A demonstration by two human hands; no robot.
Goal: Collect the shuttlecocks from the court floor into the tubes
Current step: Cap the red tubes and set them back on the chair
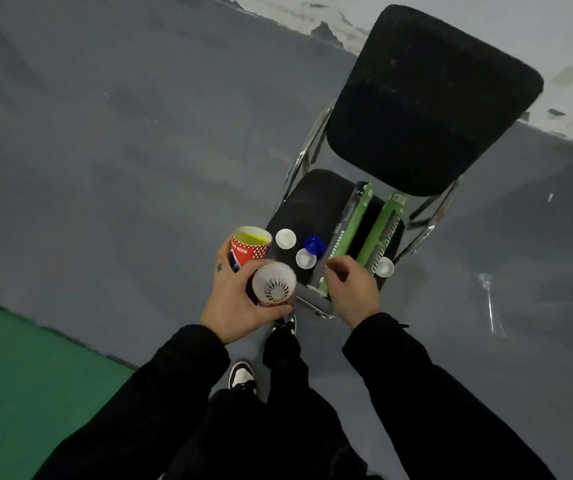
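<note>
My left hand grips two upright open tubes side by side. The red patterned tube shows a yellow shuttlecock inside its mouth. In the mouth of the nearer tube sits a white shuttlecock. Two green tubes lie on the black chair seat, one green-and-black and one green with white print. My right hand sits over the near end of the green-and-black tube, fingers curled round it. Loose on the seat are three white caps and a blue cap.
The chair's black backrest and chrome frame stand directly ahead against a pale wall. Grey floor spreads to the left and right. A green court mat lies at lower left. My shoes are below my hands.
</note>
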